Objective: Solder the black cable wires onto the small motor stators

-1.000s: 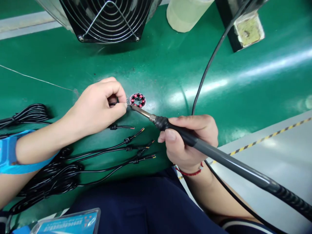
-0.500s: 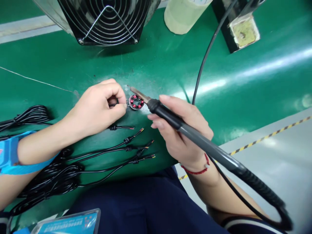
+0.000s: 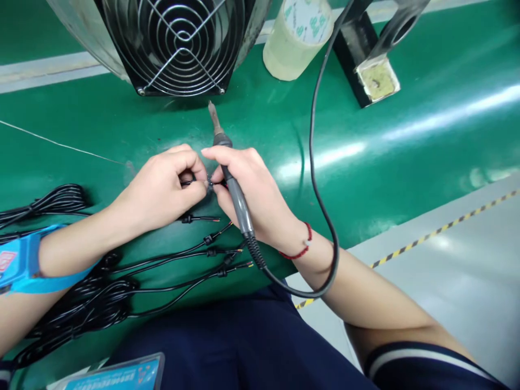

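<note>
My left hand (image 3: pixel 160 181) pinches the end of a black cable (image 3: pixel 186 183) between thumb and forefinger. My right hand (image 3: pixel 262 200) is closed around a soldering iron (image 3: pixel 239 206), whose bare metal tip points up and away, toward the fan. The right thumb and fingertips meet the left fingertips at the cable's wire ends. The small ring with red coils is mostly hidden behind my right fingers, so I cannot tell how it is held. Several black cables (image 3: pixel 211 252) with stripped coloured ends lie just below my hands.
A fan with a wire guard (image 3: pixel 182 51) stands at the back. Right of it are a tape roll (image 3: pixel 294 43) and an iron stand with a sponge (image 3: pixel 377 81). Solder wire (image 3: pixel 60 143) runs in from the left. The iron's cord (image 3: pixel 312 141) loops across the green bench (image 3: pixel 426 141).
The soldering iron has left the coil ring and swung upright, its tip turned toward the fan. My right hand has moved left to my left fingertips. The left hand keeps its pinch.
</note>
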{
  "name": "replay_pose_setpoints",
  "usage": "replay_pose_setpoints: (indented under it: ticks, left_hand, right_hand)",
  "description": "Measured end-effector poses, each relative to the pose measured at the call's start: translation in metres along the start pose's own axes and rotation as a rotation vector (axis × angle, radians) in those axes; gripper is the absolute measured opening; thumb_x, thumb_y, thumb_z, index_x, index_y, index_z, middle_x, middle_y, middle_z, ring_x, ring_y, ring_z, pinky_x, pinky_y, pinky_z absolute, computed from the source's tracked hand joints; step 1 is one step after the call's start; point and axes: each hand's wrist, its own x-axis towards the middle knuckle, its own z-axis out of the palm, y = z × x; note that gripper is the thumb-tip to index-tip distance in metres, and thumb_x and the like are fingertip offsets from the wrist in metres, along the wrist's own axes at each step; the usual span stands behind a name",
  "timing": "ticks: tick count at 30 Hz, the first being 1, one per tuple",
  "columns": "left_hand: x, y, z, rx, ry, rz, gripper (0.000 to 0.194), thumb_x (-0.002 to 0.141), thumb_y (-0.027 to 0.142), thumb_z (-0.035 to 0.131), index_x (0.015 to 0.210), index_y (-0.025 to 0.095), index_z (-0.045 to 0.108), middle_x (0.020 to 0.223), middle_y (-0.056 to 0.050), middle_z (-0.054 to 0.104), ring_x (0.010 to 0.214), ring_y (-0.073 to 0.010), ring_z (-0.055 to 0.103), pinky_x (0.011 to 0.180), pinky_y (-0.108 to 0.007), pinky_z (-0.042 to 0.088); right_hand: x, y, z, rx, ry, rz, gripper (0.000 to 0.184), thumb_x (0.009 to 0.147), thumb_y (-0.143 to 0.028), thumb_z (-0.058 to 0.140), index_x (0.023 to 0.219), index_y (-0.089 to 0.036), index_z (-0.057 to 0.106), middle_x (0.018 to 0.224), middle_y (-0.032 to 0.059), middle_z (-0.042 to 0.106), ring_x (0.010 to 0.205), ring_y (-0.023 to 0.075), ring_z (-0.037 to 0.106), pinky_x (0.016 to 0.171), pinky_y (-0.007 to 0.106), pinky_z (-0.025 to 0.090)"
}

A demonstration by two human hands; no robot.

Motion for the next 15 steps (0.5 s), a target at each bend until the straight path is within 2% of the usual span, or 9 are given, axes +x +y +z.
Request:
replay_pose_setpoints:
  ticks: [4, 9, 12, 15]
  left_hand:
    - [-0.001, -0.001, -0.003, 0.019, -0.025, 0.001, 0.009, 0.077, 0.026, 0.054, 0.072, 0.019, 0.059, 0.074, 0.001, 0.058, 0.063, -0.0120, 0.052, 0.062, -0.028, 0.044]
    - [-0.002, 0.001, -0.013, 0.163, -0.080, -0.002, 0.021, 0.082, 0.030, 0.052, 0.096, 0.017, 0.061, 0.094, -0.007, 0.062, 0.079, -0.0192, 0.058, 0.076, -0.037, 0.050]
    - [0.000, 0.002, -0.016, 0.245, -0.096, 0.007, 0.019, 0.083, 0.032, 0.050, 0.085, 0.018, 0.062, 0.093, -0.009, 0.063, 0.084, -0.0220, 0.059, 0.082, -0.040, 0.048]
    - [0.003, 0.004, -0.020, 0.180, -0.125, -0.108, 0.017, 0.080, 0.034, 0.053, 0.076, 0.020, 0.061, 0.079, -0.005, 0.062, 0.071, -0.0185, 0.056, 0.069, -0.035, 0.045]
  right_hand:
    - [0.000, 0.004, 0.008, -0.024, 0.027, -0.018, 0.039, 0.089, -0.008, 0.045, 0.125, -0.019, 0.056, 0.091, 0.0003, 0.072, 0.090, 0.0188, 0.065, 0.087, 0.035, 0.052]
    - [-0.001, 0.005, 0.009, -0.005, 0.091, -0.014, 0.037, 0.091, -0.008, 0.045, 0.123, -0.024, 0.055, 0.093, 0.0003, 0.071, 0.093, 0.0194, 0.068, 0.087, 0.037, 0.053]
    - [-0.004, 0.007, 0.011, 0.020, 0.079, 0.040, 0.043, 0.090, -0.009, 0.045, 0.128, -0.026, 0.053, 0.093, 0.0004, 0.071, 0.094, 0.0207, 0.067, 0.093, 0.041, 0.053]
    - [-0.006, 0.010, 0.014, 0.063, 0.077, 0.032, 0.049, 0.088, -0.014, 0.050, 0.135, -0.026, 0.049, 0.104, 0.0027, 0.071, 0.101, 0.0224, 0.063, 0.098, 0.043, 0.052]
